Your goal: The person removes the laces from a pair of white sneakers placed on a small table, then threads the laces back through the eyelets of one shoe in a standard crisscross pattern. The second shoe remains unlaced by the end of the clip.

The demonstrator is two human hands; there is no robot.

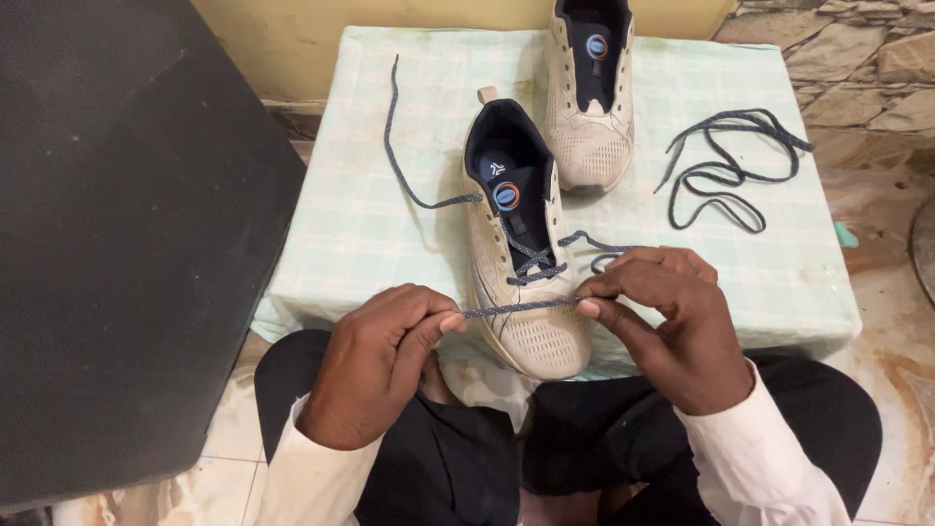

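A cream sneaker [526, 321] with a dark lining lies on the cloth-covered table [390, 224], toe toward me. A dark blue lace [519, 308] runs through its lower eyelets. My left hand [380, 356] pinches one stretch of that lace at the left of the toe. My right hand [667, 312] pinches the same lace at the right, so it is pulled taut across the shoe. The lace's other end [392, 127] trails away over the cloth to the upper left.
A second cream sneaker [589, 97] without a lace stands at the back of the table. A loose dark lace [726, 170] lies coiled at the right. A large dark panel [117, 224] fills the left side. Stone wall and tiled floor are at right.
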